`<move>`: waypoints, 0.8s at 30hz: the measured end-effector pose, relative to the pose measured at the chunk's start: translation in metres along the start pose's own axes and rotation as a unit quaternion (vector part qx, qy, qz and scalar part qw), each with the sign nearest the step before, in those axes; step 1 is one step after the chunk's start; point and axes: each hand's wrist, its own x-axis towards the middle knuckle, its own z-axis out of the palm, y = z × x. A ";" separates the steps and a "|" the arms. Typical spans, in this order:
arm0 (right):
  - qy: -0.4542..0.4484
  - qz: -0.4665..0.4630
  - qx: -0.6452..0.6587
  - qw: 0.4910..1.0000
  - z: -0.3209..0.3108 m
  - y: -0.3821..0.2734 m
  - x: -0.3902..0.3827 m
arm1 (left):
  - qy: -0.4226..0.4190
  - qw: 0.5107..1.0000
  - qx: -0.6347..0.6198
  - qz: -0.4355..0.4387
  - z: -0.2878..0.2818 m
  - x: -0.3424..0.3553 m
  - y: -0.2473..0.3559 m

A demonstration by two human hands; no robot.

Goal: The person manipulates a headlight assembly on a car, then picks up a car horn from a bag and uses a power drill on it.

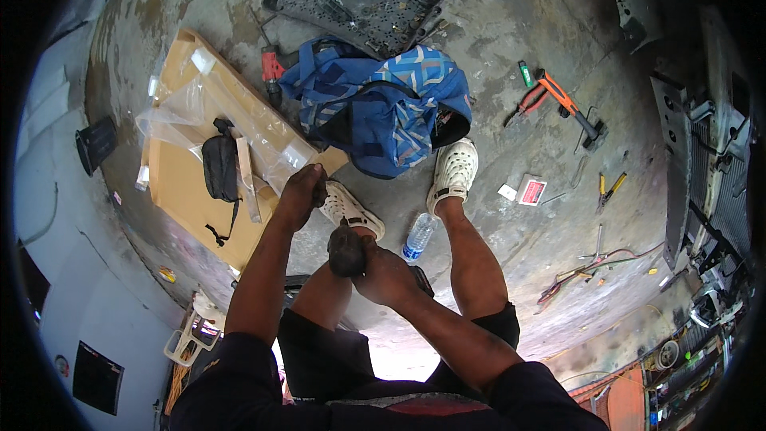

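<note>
My right hand (386, 274) is wrapped round the grip of a dark cordless drill (346, 251), held above my lap between my knees. Its short nose points away from me, and part of its base shows past my hand. My left hand (303, 195) is closed in front of the drill and to its left, over the edge of a flattened cardboard box (171, 161). Whatever its fingers hold, if anything, is hidden. Below it is one of my white clogs (349, 209). A clear water bottle (418, 236) is on the floor between my feet.
Ahead lies a blue patterned bag (383, 104), beside a red driver (272, 72) and a black tray (359, 4). On the cardboard are plastic film and a black pouch (220, 166). To the right are an orange-handled hammer (562, 96), pliers (527, 104) and a small box (531, 190).
</note>
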 end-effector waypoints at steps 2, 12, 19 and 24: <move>0.009 -0.001 0.012 1.000 -0.001 0.000 -0.001 | 0.004 0.998 -0.050 -0.025 0.000 0.000 0.000; 0.045 -0.021 0.095 0.994 0.000 -0.001 0.000 | 0.040 0.997 -0.053 -0.030 -0.022 0.011 -0.034; 0.036 -0.004 0.100 0.994 -0.007 -0.010 0.001 | 0.012 0.991 -0.133 -0.018 -0.022 0.037 -0.027; 0.020 0.027 0.096 0.995 -0.011 -0.013 0.003 | 0.056 0.997 0.010 0.053 0.003 0.059 0.018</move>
